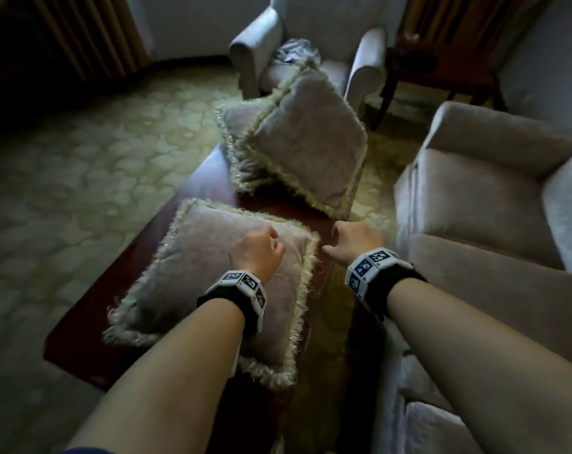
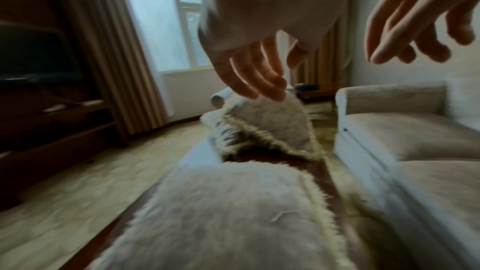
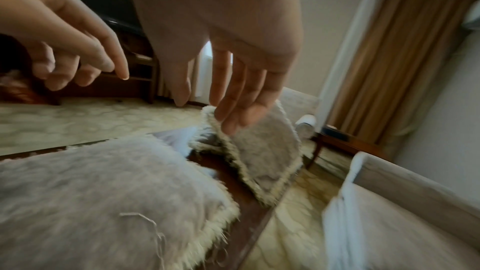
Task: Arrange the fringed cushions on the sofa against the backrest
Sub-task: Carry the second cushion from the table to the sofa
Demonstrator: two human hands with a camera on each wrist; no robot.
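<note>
Hovering loose-fingered, left hand (image 1: pixel 257 250) and right hand (image 1: pixel 353 243), empty over near grey fringed cushion (image 1: pixel 192 270); risking snagging its frayed fringe, or nudging far stacked fringed cushions (image 1: pixel 307 139) off the dark wooden table (image 1: pixel 209 181)

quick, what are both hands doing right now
left hand: open, fingers relaxed, holding nothing, above the near cushion
right hand: open, holding nothing

No words, brands or numbers can be read in any of the views. The only signs are black-and-white square code patterns on the white blocks of the left wristband (image 1: pixel 245 283) and the right wristband (image 1: pixel 373 265), seen from the head view; they carry no legible letters or digits.
</note>
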